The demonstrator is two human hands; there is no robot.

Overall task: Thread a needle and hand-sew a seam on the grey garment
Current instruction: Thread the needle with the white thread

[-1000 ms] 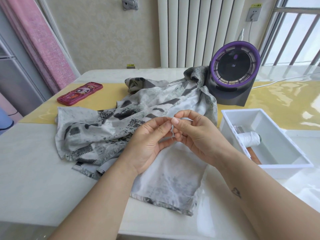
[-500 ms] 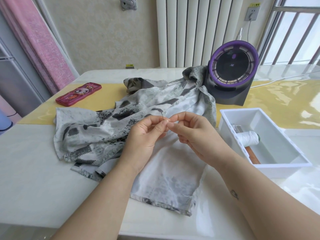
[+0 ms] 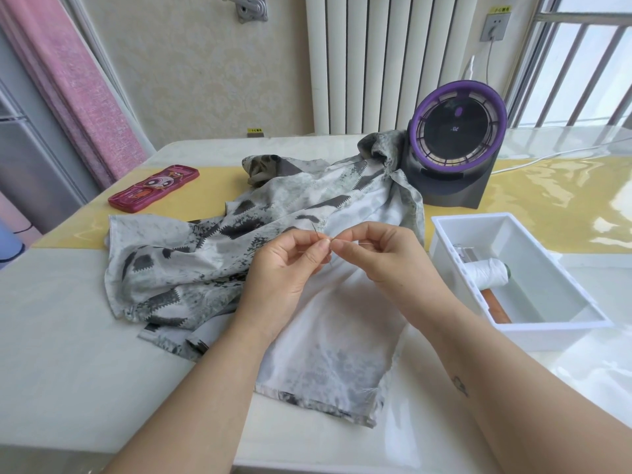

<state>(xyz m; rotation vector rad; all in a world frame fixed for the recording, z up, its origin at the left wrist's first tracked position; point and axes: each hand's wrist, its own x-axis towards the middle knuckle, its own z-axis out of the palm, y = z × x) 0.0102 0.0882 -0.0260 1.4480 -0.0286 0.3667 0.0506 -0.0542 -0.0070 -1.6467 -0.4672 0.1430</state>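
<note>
Right, head view, and both hands are up over the grey garment (image 3: 205,265), which lies crumpled across the pale table (image 3: 51,319), its plain light end trailing toward the near edge. The left hand (image 3: 284,271) has thumb and forefinger pinched tight on the needle (image 3: 316,231), a thin dark sliver poking up and to the left out of that pinch. The right hand (image 3: 386,265) comes in fingertip to fingertip against it, thumb and forefinger closed narrow at the same spot and the other fingers loosely curled. What sits between those right-hand pads is too fine to make out, so thread or bare needle, I cannot tell. Both hands hover just above the cloth, over its middle fold.

Off to the right stands a white tray (image 3: 444,230), just beside the garment's edge. A spool of white thread (image 3: 485,271) lies on its side in there, with a brown wooden piece (image 3: 496,306) below it. At the back, a purple-ringed fan (image 3: 458,131) stands on the yellow runner (image 3: 547,206), the garment's far corner bunched against its base. Over on the left of that runner lies a red phone case (image 3: 154,188), well apart from the cloth. Behind the table, a white radiator (image 3: 359,63) and a pink curtain (image 3: 68,80).
</note>
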